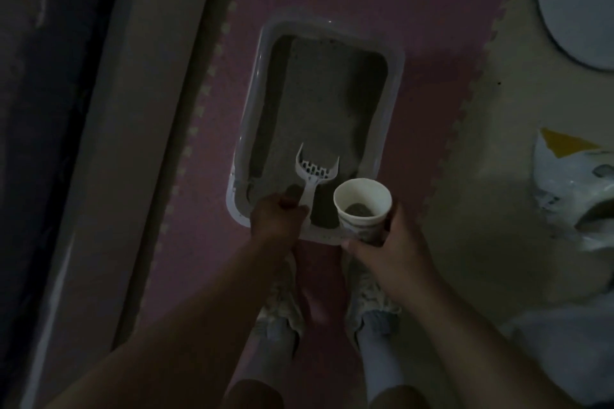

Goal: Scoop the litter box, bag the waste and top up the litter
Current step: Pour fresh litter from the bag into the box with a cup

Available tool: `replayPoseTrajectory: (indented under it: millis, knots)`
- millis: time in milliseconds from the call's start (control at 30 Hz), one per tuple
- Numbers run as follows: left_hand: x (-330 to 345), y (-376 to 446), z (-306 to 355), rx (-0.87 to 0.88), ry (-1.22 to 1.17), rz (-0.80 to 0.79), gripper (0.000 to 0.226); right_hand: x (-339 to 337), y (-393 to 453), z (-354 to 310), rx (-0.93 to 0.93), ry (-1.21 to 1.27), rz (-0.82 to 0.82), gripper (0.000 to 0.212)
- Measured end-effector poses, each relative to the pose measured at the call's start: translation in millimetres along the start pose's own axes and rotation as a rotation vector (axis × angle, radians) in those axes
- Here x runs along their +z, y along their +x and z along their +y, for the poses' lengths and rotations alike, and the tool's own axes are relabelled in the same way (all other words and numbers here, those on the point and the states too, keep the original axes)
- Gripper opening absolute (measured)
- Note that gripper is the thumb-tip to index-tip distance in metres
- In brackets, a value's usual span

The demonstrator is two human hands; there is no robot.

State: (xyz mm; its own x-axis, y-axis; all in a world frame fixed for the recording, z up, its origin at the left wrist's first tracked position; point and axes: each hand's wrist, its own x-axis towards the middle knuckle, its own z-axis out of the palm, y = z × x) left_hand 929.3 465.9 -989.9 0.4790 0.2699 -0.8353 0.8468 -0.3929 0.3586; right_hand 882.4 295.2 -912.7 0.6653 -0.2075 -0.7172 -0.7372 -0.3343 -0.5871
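While the left hand (277, 221) grips the handle of the white slotted litter scoop (314, 178), its blade rests on the grey litter (319, 100) at the near end of the white litter box (395, 76), which sits on a pink foam floor mat (448, 26). The right hand (390, 244) is wrapped round a paper cup (362, 209), held just over the box's near right corner; a dark clump lies in the bottom of the cup. The scoop looks empty, though the dim light makes that hard to judge.

To scoop well from here, I would slide the blade under the litter at a shallow angle, lift, and shake gently so loose grains fall through the slots. Keeping the cup close to the scoop and above the box should mean any spill lands back in the litter. The dark bare strips along the left wall and near end suggest the layer is thin, so the blade may scrape the base.

A white plastic bag (571, 189) lies on the floor well to the right, likely the place for the waste.
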Motion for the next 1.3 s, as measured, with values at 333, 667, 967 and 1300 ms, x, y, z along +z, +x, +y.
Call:
replayPoseTrajectory:
  millis: [333, 667, 967, 1300]
  knots:
    - [-55, -30, 10, 0.119, 0.023, 0.154, 0.007, 3, 3, -10, 0.044, -0.026, -0.121, 0.070]
    - [-74, -33, 23, 0.445, 0.440, 0.220, 0.021, 11, 18, -11, -0.010, -0.114, -0.066, 0.067]
    - [-80, -25, 20, 0.457, 0.402, 0.247, 0.024, 12, 30, -17, -0.033, -0.192, 0.011, 0.062]
    - [-83, -6, -11, 0.176, 0.428, 0.215, 0.034, 4, 27, -18, -0.020, -0.228, 0.081, 0.059]
